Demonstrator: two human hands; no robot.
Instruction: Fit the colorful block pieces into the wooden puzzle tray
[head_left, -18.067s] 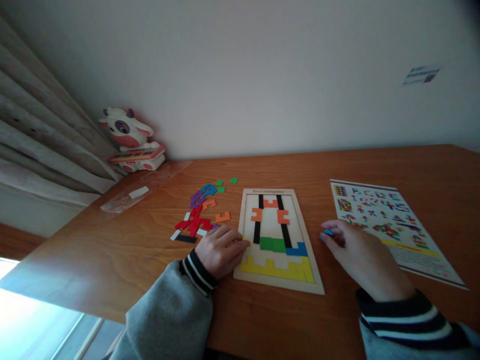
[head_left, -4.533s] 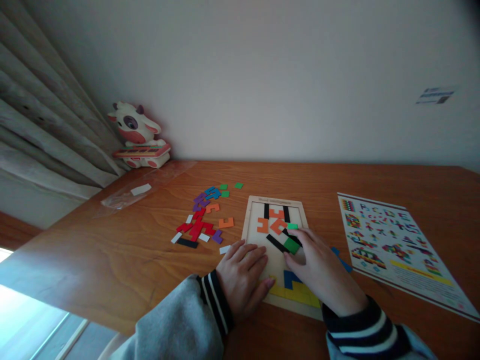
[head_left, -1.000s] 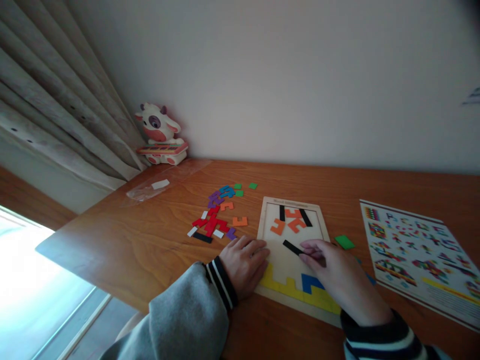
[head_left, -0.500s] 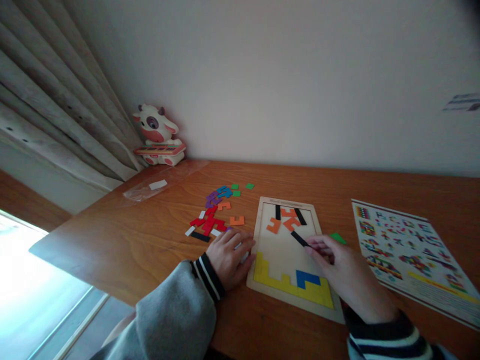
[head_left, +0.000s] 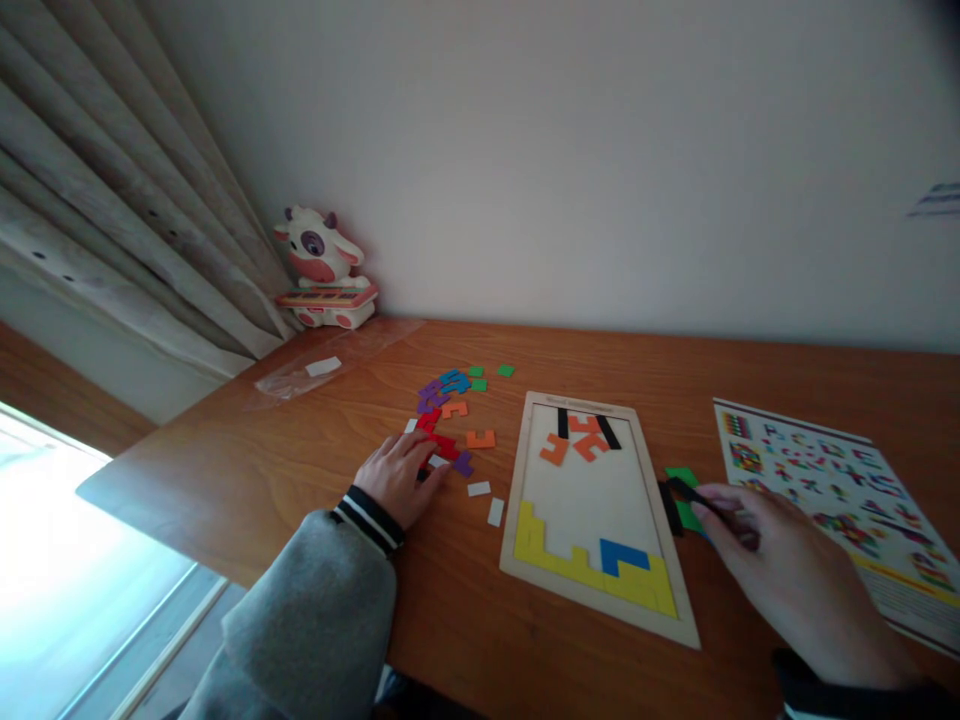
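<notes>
A thin black strip-shaped puzzle piece is pinched in my right hand, to the right of the wooden puzzle board. Beneath it lie green pieces and another black strip. My left hand rests over the loose pile, fingers spread and touching red pieces; part of the pile is hidden under it. On the board sit yellow pieces, a blue piece, orange pieces and two black strips near the top.
Purple, white and orange pieces lie left of the board, with blue and green ones farther back. A printed sheet is at right. A cow keyboard toy and a plastic bag stand back left.
My right hand has carried the black strip off the board to the right. My left hand has moved left from the board's edge onto the pile, uncovering white and purple pieces.
</notes>
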